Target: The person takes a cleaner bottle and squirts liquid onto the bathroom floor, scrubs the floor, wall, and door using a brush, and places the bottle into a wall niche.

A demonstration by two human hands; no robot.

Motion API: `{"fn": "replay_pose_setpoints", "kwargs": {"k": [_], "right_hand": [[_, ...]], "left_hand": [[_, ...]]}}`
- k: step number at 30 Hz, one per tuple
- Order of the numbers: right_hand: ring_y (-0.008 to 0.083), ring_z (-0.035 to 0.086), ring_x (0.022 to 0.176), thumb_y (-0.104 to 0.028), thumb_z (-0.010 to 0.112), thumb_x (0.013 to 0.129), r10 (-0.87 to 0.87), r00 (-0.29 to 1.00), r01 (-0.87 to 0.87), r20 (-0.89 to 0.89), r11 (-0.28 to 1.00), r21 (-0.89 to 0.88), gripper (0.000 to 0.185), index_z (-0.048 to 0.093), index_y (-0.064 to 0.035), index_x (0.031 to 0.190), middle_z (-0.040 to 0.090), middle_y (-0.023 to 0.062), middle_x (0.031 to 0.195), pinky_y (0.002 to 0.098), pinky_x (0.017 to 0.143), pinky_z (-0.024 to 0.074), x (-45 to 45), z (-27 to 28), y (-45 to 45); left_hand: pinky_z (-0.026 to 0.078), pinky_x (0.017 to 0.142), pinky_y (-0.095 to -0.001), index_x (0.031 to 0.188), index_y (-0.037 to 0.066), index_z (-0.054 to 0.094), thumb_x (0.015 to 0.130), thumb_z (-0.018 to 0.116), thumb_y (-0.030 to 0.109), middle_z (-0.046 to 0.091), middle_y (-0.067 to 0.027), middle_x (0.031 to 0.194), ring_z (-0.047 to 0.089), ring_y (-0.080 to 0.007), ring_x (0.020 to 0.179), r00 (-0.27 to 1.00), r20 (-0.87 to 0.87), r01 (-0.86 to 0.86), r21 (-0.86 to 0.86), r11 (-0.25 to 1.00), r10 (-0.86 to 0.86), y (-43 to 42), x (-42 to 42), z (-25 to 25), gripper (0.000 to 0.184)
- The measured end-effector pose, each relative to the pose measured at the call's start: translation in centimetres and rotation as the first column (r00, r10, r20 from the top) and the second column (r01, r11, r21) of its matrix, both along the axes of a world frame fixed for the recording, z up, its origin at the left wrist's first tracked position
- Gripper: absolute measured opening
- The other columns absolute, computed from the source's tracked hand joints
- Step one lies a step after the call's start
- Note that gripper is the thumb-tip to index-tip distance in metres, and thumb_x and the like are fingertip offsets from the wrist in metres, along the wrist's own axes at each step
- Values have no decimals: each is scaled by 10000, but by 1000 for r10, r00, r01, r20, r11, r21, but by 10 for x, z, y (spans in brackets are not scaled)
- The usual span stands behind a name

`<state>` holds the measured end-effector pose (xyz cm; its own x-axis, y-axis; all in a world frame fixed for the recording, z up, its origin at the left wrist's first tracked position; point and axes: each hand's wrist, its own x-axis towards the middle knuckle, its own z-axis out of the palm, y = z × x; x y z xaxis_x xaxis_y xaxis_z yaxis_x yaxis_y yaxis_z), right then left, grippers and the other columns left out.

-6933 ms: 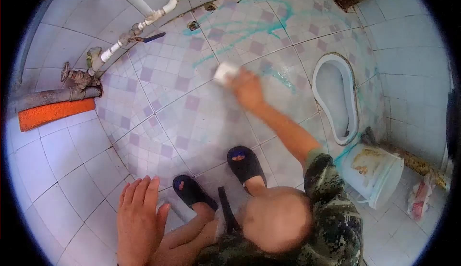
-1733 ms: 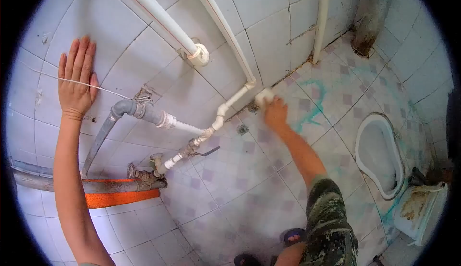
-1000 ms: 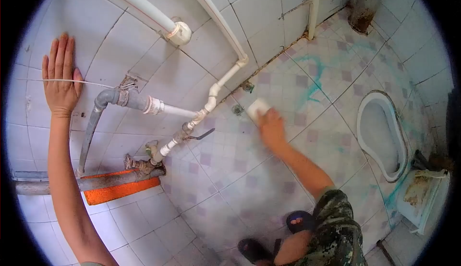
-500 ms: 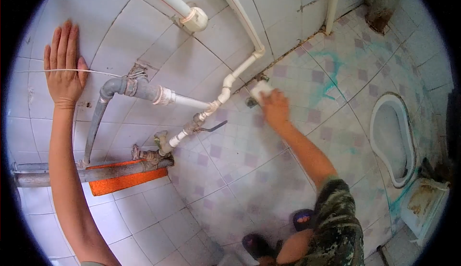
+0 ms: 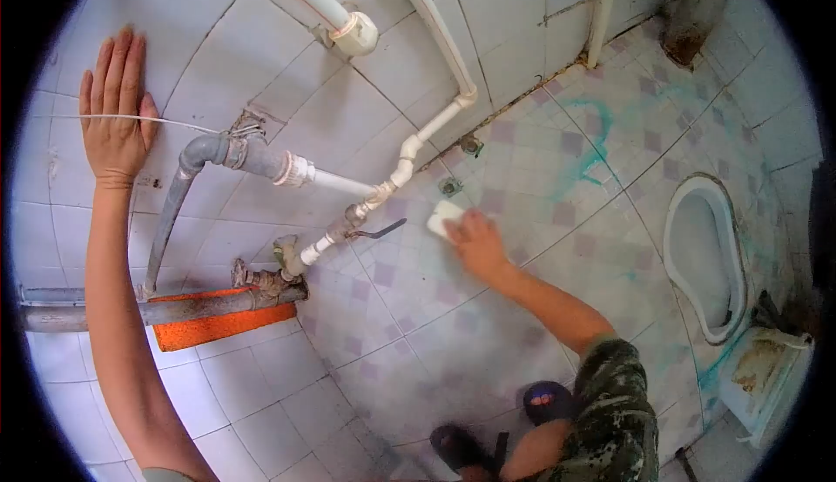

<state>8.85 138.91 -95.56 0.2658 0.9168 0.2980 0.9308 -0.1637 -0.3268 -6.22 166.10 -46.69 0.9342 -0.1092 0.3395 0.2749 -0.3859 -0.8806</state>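
Right hand (image 5: 476, 242): fingers clamped on white block (image 5: 443, 218), down at floor (image 5: 470, 343) near a drain (image 5: 450, 187). Left hand (image 5: 116, 134): fingers outstretched, palm flat to left wall (image 5: 218, 55), I judge for balance.

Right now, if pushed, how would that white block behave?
The white block probably won't roll, given its boxy shape. It's likely light, since the right hand alone holds it. The smooth-looking floor may let it slide.
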Motion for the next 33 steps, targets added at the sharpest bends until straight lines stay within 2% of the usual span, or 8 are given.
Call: {"fn": "replay_pose_setpoints", "kwargs": {"k": [3, 12, 16, 20, 23, 25, 27, 33], "right_hand": [[344, 444, 1113, -190, 470, 844, 122, 992, -122, -5, 992, 15, 406, 549, -147, 1240, 493, 178, 1150, 487, 837, 389, -10, -3, 42], [340, 431, 1099, -182, 495, 819, -379, 925, 371, -16, 912, -178, 464, 515, -130, 1280, 462, 187, 1184, 485, 832, 380, 79, 16, 95], [350, 442, 1068, -250, 574, 776, -198, 979, 199, 38, 980, -27, 517, 517, -133, 1276, 460, 201, 1185, 488, 804, 397, 28, -20, 92], [360, 442, 1086, -261, 551, 806, -197, 975, 178, -107, 970, -163, 502, 501, -134, 1289, 468, 219, 1174, 488, 819, 408, 18, 24, 77], [365, 463, 1040, -277, 555, 834, -467, 772, 375, -433, 883, -283, 534, 450, -138, 1340, 495, 225, 1127, 466, 843, 417, 27, 33, 80], [290, 448, 1156, -332, 557, 885, -338, 53, 483, -940, 832, -272, 480, 466, -177, 1331, 478, 194, 1210, 456, 830, 440, 11, -2, 103], [246, 470, 1144, -333, 536, 906, -11, -582, 427, -813, 847, -317, 527, 394, -166, 1386, 477, 167, 1264, 405, 882, 433, -15, 27, 118], [250, 477, 1142, -274, 536, 903, 96, -543, 605, -834, 734, -310, 621, 283, -63, 1430, 475, 146, 1293, 320, 937, 402, -46, 29, 185]], "left_hand": [[148, 1129, -340, 1426, 168, 328, 870, 384, 203, 329, -2, 1469, 260, -154, 1372, 1000, -4, 0, -10, 1000, 0, -2, 0, 0, 560], [161, 1121, -342, 1418, 160, 344, 867, 398, 198, 342, -5, 1461, 281, -167, 1361, 1000, -3, 24, 1, 1000, -24, -4, 2, -2, 555], [157, 1121, -344, 1419, 160, 344, 865, 397, 199, 340, -4, 1462, 278, -168, 1363, 1000, 0, 26, 7, 1000, -26, -1, 1, -1, 558], [150, 1122, -351, 1419, 147, 342, 863, 392, 194, 339, -10, 1463, 277, -170, 1364, 1000, -3, 14, 10, 1000, -14, -3, 1, -1, 561], [150, 1121, -363, 1417, 128, 342, 864, 388, 195, 342, -20, 1461, 280, -179, 1364, 1000, -16, 15, 20, 1000, -14, -5, 3, -1, 559], [151, 1121, -370, 1416, 117, 341, 866, 386, 196, 345, -27, 1460, 282, -185, 1363, 999, -21, 33, 21, 999, -33, -5, 5, -2, 557], [157, 1120, -366, 1406, 123, 361, 843, 405, 180, 364, -22, 1449, 300, -187, 1355, 996, -24, 85, -20, 996, -85, -4, 7, 0, 568], [153, 1125, -380, 1400, 91, 361, 859, 389, 182, 362, -50, 1449, 299, -210, 1354, 994, -66, 94, 35, 995, -91, -1, 9, 2, 550]]}}
